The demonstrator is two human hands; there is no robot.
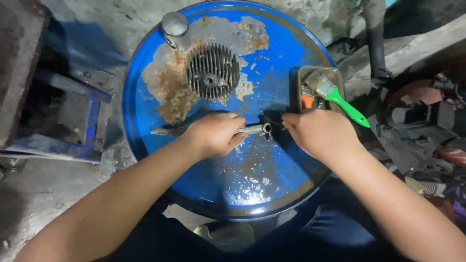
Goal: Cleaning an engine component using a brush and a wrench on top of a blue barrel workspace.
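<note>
— So, where do the hands sit?

— The left hand [213, 134] is curled over a long grey metal tool [213, 130], fingers wrapped down around its middle. The right hand [318, 132] is closed too, fingertips drawn together at a small dark metal part [268, 129] that sits between the two hands.

— What exactly is it pinching?

— Something at that dark part, but the fingers hide it and I cannot tell what.

— Which way does the tool run?

— Side to side across the blue drum lid [272, 194]. One end pokes out left of the left hand, toward the rim; the other end comes out right of it and meets the dark part. So its long axis lies almost level across the view, pointing from one hand to the other.

— And which hand is nearer that junction?

— Both are close. The right hand's fingertips are at it, while the left holds the shaft just beside it.

— What lies beyond the hands?

— Farther out on the lid, a finned round metal casting [212, 71] rests on a rusty patch, with a dull metal cylinder [175, 28] standing near the far rim. To the right, a brush with a green handle [335, 95] lies in a small tray [298, 76], handle angled out over the tray's edge, just beyond the right hand.
</note>
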